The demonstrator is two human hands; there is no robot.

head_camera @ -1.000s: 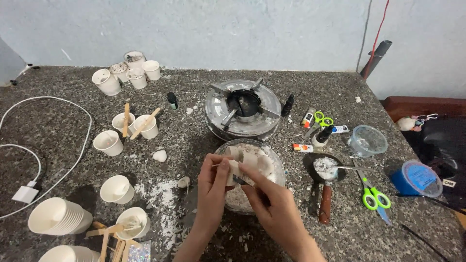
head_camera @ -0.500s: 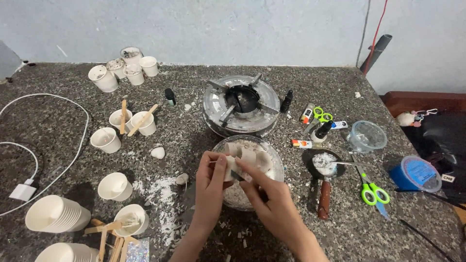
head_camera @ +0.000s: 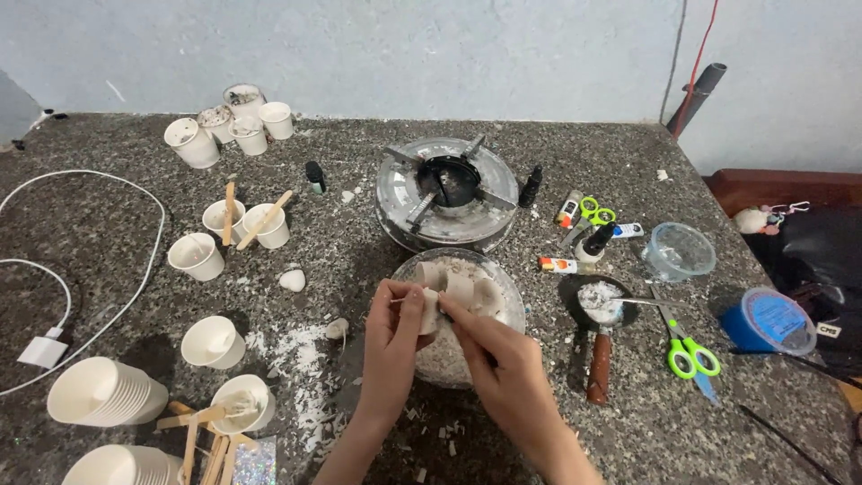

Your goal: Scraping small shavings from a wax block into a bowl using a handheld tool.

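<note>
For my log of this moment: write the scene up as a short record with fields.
surface: dark speckled counter strewn with white flakes
left hand: grips a pale wax chunk
right hand: fingers on the same chunk
below the hands: glass bowl of white pieces
behind bowl: round metal burner
right side: green scissors, small dark pan, blue-lidded tub
left side: white paper cups, wooden sticks, white cable

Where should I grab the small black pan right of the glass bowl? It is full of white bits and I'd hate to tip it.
Take the small black pan by its brown wooden handle, coming from the near table edge. The handle points toward the person, clear of other things, while the green scissors lie right beside the pan. A metal spoon rests across the rim, so lift level.
</note>
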